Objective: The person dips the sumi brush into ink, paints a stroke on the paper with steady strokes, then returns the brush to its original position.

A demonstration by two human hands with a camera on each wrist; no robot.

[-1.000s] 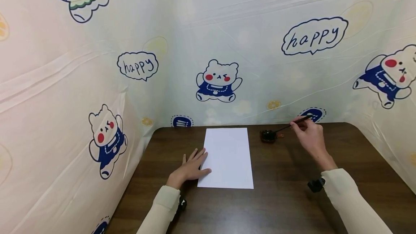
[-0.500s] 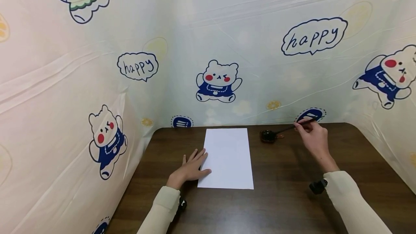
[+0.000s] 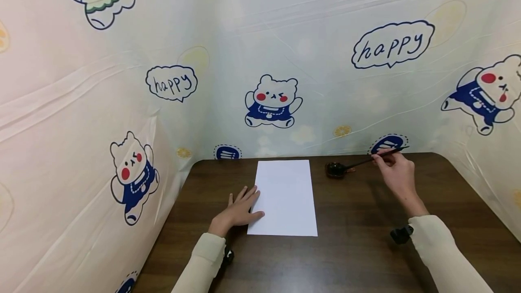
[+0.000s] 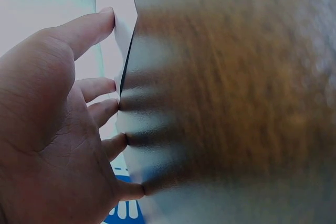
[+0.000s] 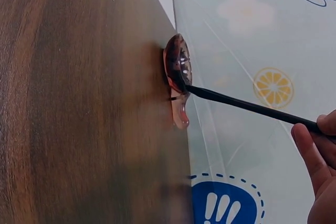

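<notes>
- Pinching slim black brush (image 5: 247, 106): right hand (image 3: 399, 175), further right than earlier.
- Long axis slants, tip leftward at glossy, translucent reddish dish (image 5: 176, 61).
- Left hand (image 3: 236, 211) spreads over rectangular white paper (image 3: 286, 198).

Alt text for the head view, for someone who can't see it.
A person's right hand holds a black brush-like tool angled down to a dark dish on a brown table. The left hand rests at the left edge of a blank white sheet; behind hangs a cartoon-bear cloth.
</notes>
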